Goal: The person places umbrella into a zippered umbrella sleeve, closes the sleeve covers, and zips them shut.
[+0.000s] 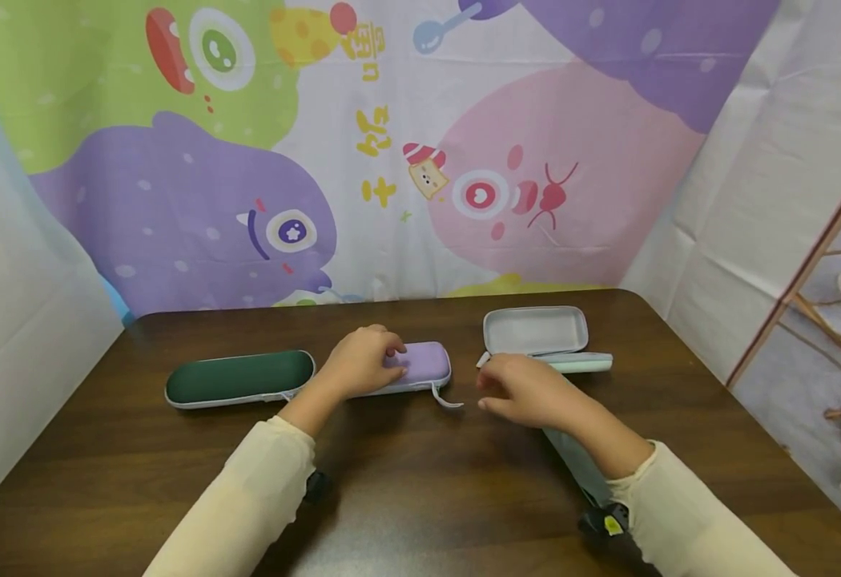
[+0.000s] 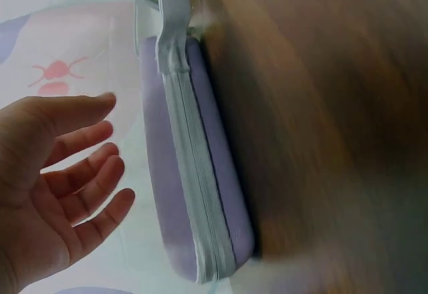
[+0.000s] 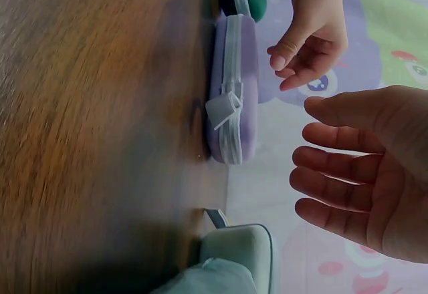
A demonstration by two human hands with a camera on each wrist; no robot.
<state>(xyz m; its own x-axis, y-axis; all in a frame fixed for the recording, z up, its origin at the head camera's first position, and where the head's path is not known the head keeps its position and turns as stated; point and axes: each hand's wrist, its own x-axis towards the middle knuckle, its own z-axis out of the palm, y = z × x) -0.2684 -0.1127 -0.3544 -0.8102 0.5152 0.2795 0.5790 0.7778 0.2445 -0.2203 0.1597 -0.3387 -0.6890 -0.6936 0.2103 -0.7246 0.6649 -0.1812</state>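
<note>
A closed purple zip case (image 1: 424,365) lies in the middle of the table, with a pale zipper band and a pull loop at its right end. My left hand (image 1: 363,362) hovers over its left part, fingers loosely bent and apart from the case in the left wrist view. To the right, a pale grey-green case (image 1: 536,330) lies open, its grey inside showing. In front of that case is my right hand (image 1: 525,390), fingers relaxed and holding nothing; it hides part of the case in the head view.
A closed dark green zip case (image 1: 240,378) lies left of the purple one. A grey-green strip (image 1: 577,465) runs beneath my right forearm. The brown table (image 1: 420,497) ends at a cartoon-printed curtain (image 1: 392,256) behind.
</note>
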